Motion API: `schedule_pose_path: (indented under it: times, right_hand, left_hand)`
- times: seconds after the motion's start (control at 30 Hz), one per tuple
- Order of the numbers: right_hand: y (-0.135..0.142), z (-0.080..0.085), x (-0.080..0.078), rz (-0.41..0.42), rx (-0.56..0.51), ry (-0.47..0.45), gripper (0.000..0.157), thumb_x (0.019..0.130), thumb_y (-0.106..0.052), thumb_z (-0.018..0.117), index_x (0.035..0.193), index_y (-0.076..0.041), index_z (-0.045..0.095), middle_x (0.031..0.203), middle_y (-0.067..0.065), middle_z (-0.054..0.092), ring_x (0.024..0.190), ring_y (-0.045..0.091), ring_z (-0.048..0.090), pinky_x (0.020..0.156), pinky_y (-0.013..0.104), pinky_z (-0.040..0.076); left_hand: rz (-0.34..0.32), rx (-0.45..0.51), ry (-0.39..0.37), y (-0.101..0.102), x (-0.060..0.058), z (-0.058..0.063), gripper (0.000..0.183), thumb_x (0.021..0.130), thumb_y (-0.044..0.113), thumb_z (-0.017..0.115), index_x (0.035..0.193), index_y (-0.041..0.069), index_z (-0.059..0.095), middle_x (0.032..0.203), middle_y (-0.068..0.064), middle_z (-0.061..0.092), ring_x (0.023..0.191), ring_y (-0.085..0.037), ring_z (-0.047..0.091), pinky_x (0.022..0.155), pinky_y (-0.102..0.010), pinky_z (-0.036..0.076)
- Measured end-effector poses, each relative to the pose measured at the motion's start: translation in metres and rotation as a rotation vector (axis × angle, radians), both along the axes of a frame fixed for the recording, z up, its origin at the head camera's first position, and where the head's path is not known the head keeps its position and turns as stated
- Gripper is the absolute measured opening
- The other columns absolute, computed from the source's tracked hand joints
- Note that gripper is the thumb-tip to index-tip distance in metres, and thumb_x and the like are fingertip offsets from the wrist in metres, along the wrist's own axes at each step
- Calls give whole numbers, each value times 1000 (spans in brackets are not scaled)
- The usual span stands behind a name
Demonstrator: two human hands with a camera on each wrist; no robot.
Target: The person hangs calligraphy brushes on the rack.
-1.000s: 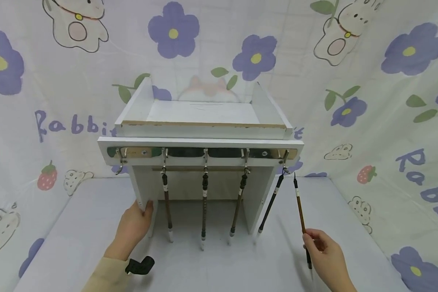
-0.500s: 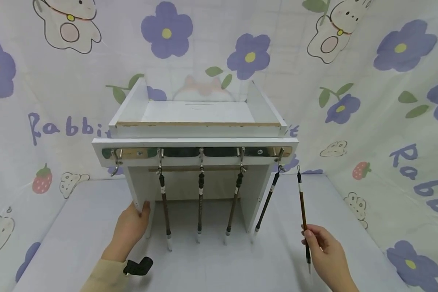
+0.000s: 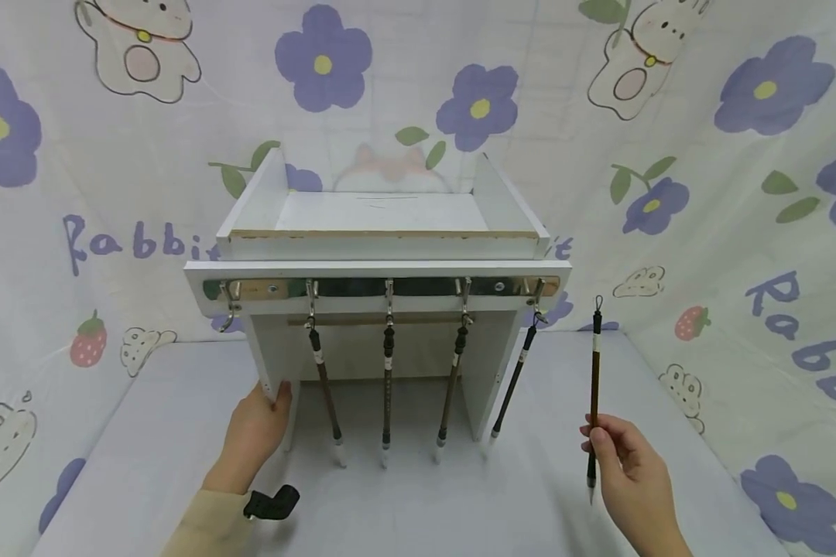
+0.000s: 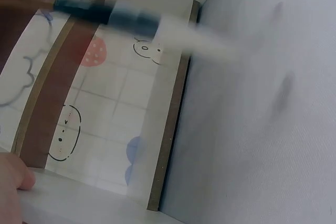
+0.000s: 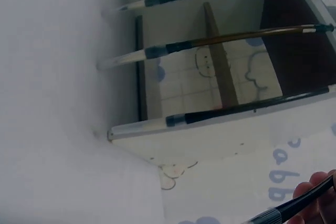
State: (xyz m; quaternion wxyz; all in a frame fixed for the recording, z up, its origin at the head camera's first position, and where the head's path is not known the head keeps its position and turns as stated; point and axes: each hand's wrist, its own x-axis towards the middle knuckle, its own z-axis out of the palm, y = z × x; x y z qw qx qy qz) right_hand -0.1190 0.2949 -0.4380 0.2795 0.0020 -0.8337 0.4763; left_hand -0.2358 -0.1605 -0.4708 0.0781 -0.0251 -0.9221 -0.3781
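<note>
In the head view my right hand (image 3: 637, 480) pinches a calligraphy brush (image 3: 595, 379) by its lower part. The brush stands nearly upright, hanging loop at the top and bristles downward, to the right of a white wooden shelf (image 3: 379, 269). My left hand (image 3: 251, 437) grips the shelf's left side panel (image 3: 268, 352), its thumb on the inner face. Several brushes hang by loops from the metal hook rail (image 3: 351, 287), among them a dark brush (image 3: 514, 383) at the right end. The leftmost hook (image 3: 227, 308) bears nothing. In the right wrist view, fingertips (image 5: 310, 195) hold the brush.
The shelf's raised top tray (image 3: 383, 213) is bounded by side boards. The white tabletop (image 3: 432, 514) lies below, with a patterned cloth (image 3: 404, 70) behind and at both sides. A black strap device (image 3: 272, 503) sits at my left wrist.
My right hand has risen and moved slightly right with its brush, which now stands straighter. The leftmost hanging brush has swung to the right. My left hand keeps its hold on the panel.
</note>
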Motion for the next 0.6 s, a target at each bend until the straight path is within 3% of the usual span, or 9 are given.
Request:
schedule_pose_path:
  times: [0.2, 0.4, 0.6]
  right_hand:
    - [-11, 18, 3, 48, -19, 90, 16, 98, 0, 53, 113, -1, 60, 96, 7, 69, 83, 12, 65, 77, 16, 49]
    - [-27, 33, 1, 97, 38, 179, 20, 93, 8, 57, 112, 5, 59, 94, 9, 69, 83, 11, 64, 79, 15, 48]
    - [-41, 38, -5, 145, 98, 221, 21, 90, 9, 61, 110, 2, 61, 94, 4, 70, 83, 9, 63, 76, 16, 46]
  left_hand:
    - [4, 6, 8, 0, -1, 0, 56, 104, 35, 35, 141, -8, 37, 127, -37, 51, 108, -50, 57, 80, -58, 49]
    - [8, 5, 8, 1, -1, 0, 56, 104, 34, 36, 142, -7, 36, 129, -36, 50, 110, -50, 56, 81, -59, 49]
    - [8, 4, 1, 0, -1, -1, 55, 105, 33, 36, 142, -7, 37, 129, -36, 50, 111, -50, 55, 81, -59, 49]
